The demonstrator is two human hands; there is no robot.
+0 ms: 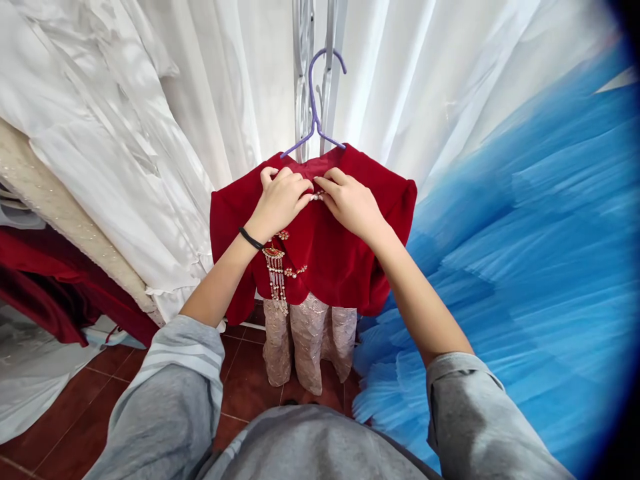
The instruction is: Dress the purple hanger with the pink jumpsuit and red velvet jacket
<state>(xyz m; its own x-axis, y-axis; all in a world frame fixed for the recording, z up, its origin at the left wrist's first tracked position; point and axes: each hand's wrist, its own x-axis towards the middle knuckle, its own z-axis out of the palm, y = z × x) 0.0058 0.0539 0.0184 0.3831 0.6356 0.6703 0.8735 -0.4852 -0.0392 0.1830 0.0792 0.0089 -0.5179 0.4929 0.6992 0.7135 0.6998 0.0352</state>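
Observation:
A short red velvet jacket (335, 257) hangs in front of me on a purple hanger (314, 107). At its neckline, my left hand (283, 200) and my right hand (347, 200) meet with fingers bent and pinched around a small pearl-trimmed collar fastener (317, 197). The fingertips partly hide the fastener, and I cannot tell whether it is done up. Lower on the jacket's left side sits a beaded tassel ornament (275, 277), with a gold floral clasp (295, 271) beside it. A pale pink patterned skirt (307, 340) shows below the jacket.
Behind the hanger stands a white metal rack (301, 80) before white curtains (395, 80). White gowns (115, 133) hang at the left, above dark red fabric (60, 287). A blue tulle dress (525, 267) fills the right side. The floor has red-brown tiles (245, 380).

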